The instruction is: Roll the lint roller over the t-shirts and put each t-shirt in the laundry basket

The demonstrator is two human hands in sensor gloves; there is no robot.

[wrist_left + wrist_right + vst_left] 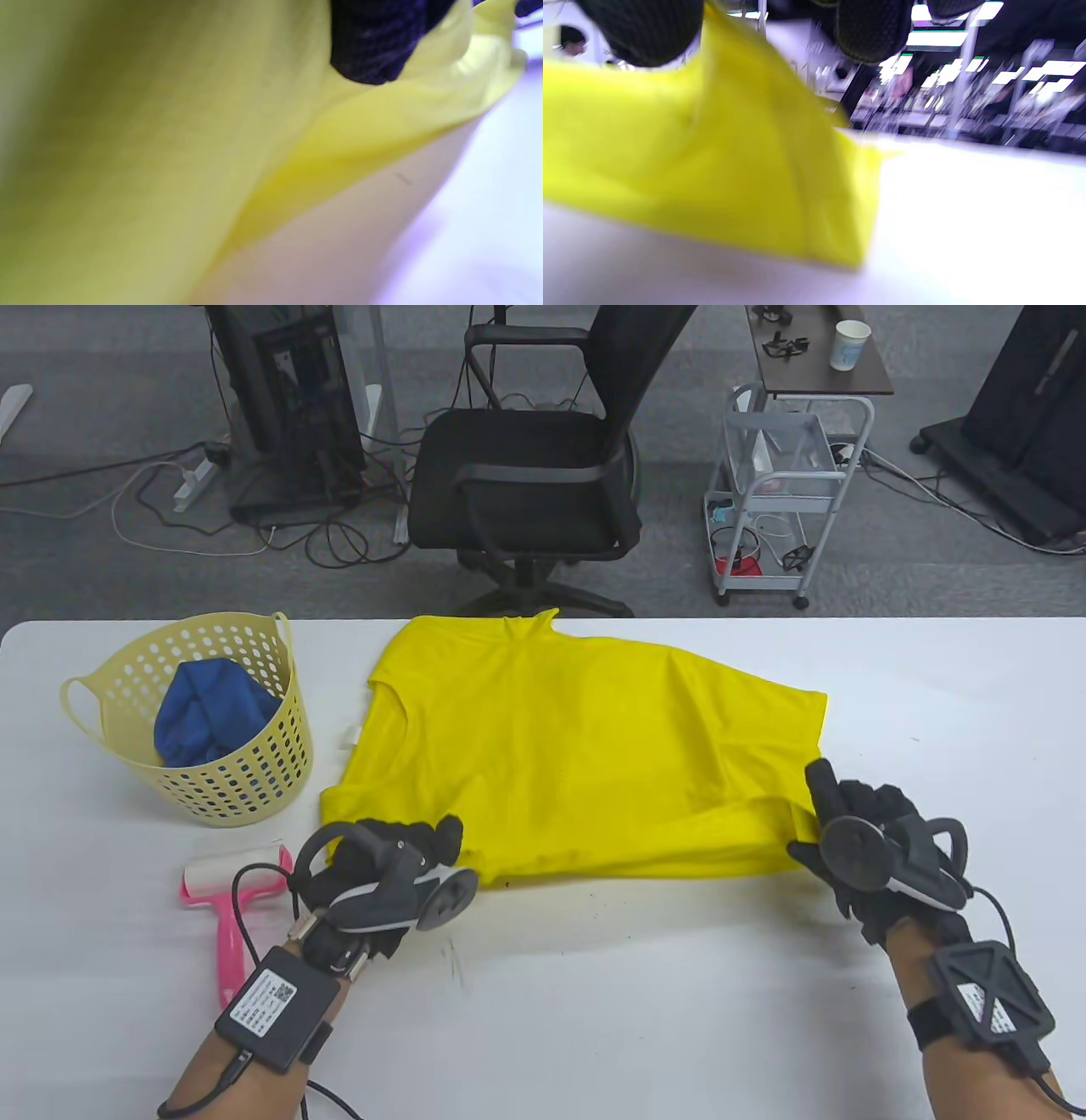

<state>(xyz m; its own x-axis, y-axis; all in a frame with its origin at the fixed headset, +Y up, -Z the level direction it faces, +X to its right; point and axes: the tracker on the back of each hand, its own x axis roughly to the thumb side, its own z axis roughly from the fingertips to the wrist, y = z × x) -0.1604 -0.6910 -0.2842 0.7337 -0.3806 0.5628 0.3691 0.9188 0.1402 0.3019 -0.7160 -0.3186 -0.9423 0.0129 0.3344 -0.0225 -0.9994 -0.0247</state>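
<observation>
Left hand (399, 869): lower left, near hem of yellow t-shirt (585, 746) is pinched | right hand (857, 844): lower right, same hem is pinched | t-shirt: spread at centre | lint roller (222, 899): lower left | laundry basket (199, 721): left, blue garment (208, 712) contained

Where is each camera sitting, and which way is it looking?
Table view: high above, looking down at the white table, yellow t-shirt, laundry basket and lint roller; shows the left hand, right hand and forearms.
Left wrist view: low beside the shirt's lifted hem, very close and blurred; one gloved fingertip shows on the fabric.
Right wrist view: near the tabletop, looking across it toward the room; gloved fingers pinch the shirt's corner.
Shared: all three see the yellow t-shirt and the table.
</observation>
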